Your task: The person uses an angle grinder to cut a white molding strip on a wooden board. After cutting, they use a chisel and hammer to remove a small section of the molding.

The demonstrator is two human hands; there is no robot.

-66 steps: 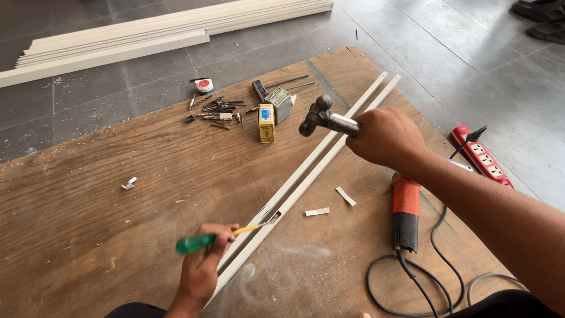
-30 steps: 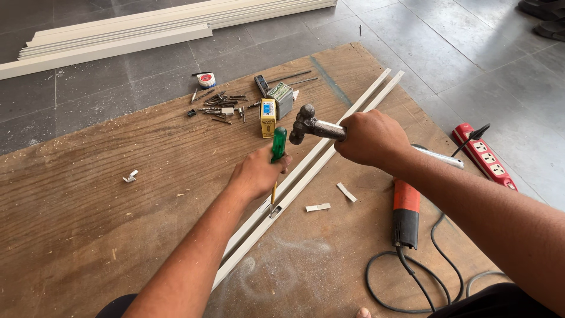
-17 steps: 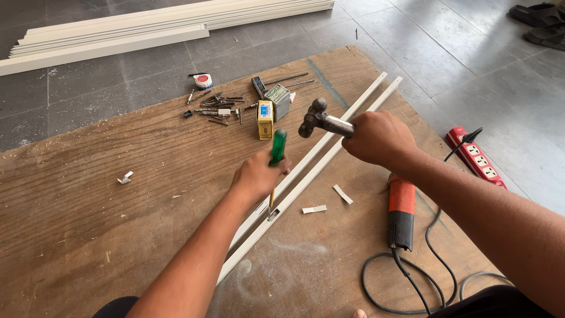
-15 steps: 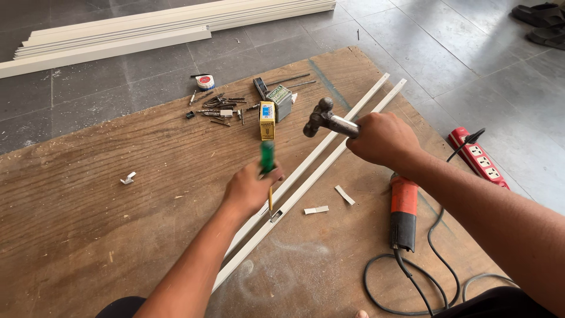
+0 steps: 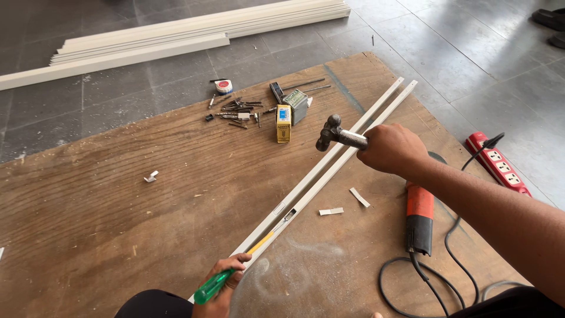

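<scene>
left hand (image 5: 226, 281) low at the near edge of the board (image 5: 118, 224), fingers wrapped round the green handle of a screwdriver (image 5: 235, 268); yellow shaft lying nearly flat along the white strip (image 5: 329, 171), tip pointing up into a small slot cut in it. right hand (image 5: 393, 148) raised above the strip's middle, clenched on the metal handle of a hammer (image 5: 336, 135), head hanging to the left, clear of the strip and well apart from the screwdriver.

strip running diagonally across the board, from beside the left hand up to the far right corner. two short white offcuts (image 5: 344, 204) just right of the strip, below the right hand. orange and black grinder (image 5: 419, 218) lying right of those, black cord curling off toward the near edge. red power strip (image 5: 497, 164) on the grey tiled floor past the board's right edge. far side of the board: scatter of screws and bits (image 5: 235, 112), small yellow box (image 5: 283, 122), tape measure (image 5: 222, 86). small white clip (image 5: 151, 176) alone on the left. stack of long white trim (image 5: 176, 32) on the floor beyond.
</scene>
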